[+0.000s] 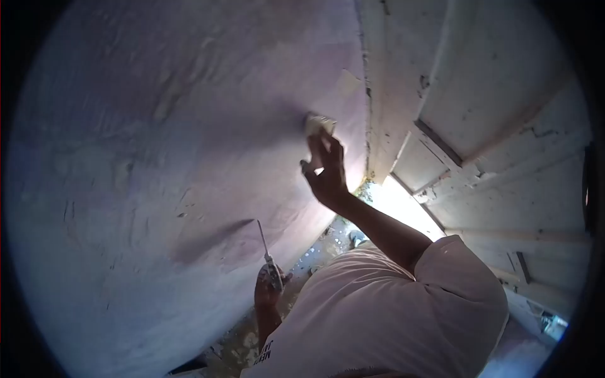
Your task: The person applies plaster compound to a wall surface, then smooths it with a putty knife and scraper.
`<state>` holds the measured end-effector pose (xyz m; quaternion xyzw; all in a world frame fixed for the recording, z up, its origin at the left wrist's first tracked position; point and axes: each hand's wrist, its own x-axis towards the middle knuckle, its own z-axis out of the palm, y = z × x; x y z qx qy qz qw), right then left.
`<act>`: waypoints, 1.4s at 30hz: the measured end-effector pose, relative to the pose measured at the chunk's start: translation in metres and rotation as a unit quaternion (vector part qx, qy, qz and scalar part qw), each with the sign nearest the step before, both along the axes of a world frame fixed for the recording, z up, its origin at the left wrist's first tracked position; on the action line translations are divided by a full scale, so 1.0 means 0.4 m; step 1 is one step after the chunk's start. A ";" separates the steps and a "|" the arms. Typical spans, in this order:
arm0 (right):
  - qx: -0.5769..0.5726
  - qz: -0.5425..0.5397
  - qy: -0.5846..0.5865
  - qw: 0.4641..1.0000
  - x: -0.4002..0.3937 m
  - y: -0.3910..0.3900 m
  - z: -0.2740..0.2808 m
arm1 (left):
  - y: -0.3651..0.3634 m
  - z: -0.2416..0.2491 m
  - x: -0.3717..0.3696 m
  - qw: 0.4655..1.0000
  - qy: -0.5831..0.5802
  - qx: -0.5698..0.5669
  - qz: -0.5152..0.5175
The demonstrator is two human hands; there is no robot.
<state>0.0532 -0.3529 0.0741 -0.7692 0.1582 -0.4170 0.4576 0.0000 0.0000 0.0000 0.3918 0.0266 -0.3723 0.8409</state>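
My right hand (329, 176) is raised to the wall, its fingers closed on a small pale pad (320, 123) that looks like folded sandpaper or a block. The pad is at the wall surface and casts a dark shadow to the left. Lower down, my left hand (268, 290) grips the handle of a thin-bladed tool (263, 242), which looks like a putty knife seen edge-on. Its blade points up, close to the wall; whether the tip touches cannot be told. The wall (157, 157) is pale and purplish, with rough patches and small pits.
On the right stands a light panelled surface (504, 113) with dark metal strips and stains. Bright light comes through a gap (403, 201) near its bottom. The floor (321, 246) below is spotted with white. My pale shirt (403, 309) fills the lower middle.
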 end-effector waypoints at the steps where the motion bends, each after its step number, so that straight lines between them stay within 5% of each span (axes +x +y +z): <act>1: 0.004 0.023 0.019 1.000 -0.026 0.013 0.015 | -0.006 0.003 0.025 1.000 0.010 -0.020 -0.017; 2: 0.070 0.070 0.017 0.995 -0.044 0.018 0.012 | -0.008 0.006 0.046 0.999 0.017 -0.040 -0.033; 3: 0.009 0.064 0.003 0.998 -0.066 -0.012 0.001 | -0.035 0.028 0.062 0.998 -0.017 -0.039 -0.043; 7: 0.255 0.046 -0.036 0.965 -0.110 -0.162 -0.005 | -0.094 0.045 0.098 0.992 -0.032 -0.081 -0.086; 11: 0.161 -0.088 -0.026 0.983 -0.058 -0.363 0.024 | -0.105 0.028 0.085 0.989 -0.032 -0.104 -0.104; 14: 0.278 -0.050 -0.021 0.959 -0.007 -0.400 0.038 | -0.108 0.010 0.068 0.985 -0.026 -0.121 -0.117; 16: 0.387 -0.028 0.000 0.922 -0.013 -0.346 0.117 | -0.099 0.002 0.050 0.986 -0.015 -0.126 -0.106; 21: 0.290 0.035 0.014 0.956 -0.019 -0.206 0.131 | -0.087 -0.002 0.034 0.986 0.014 -0.139 -0.096; 25: 0.439 0.156 0.062 0.883 -0.064 -0.140 0.166 | -0.094 -0.021 0.056 0.983 0.017 -0.132 -0.124; 28: 0.446 0.166 -0.019 0.879 -0.103 -0.163 0.233 | -0.100 -0.034 0.069 0.982 0.008 -0.138 -0.129; 32: 0.167 0.019 -0.072 0.983 -0.078 -0.279 0.304 | -0.090 -0.036 0.066 0.983 -0.010 -0.146 -0.106; 36: -0.155 -0.145 -0.026 0.977 0.051 -0.280 0.351 | -0.072 -0.048 0.039 0.983 -0.006 -0.158 -0.093; 42: -0.189 -0.048 -0.093 0.976 -0.005 -0.060 0.300 | -0.087 -0.032 0.033 0.986 0.014 -0.139 -0.087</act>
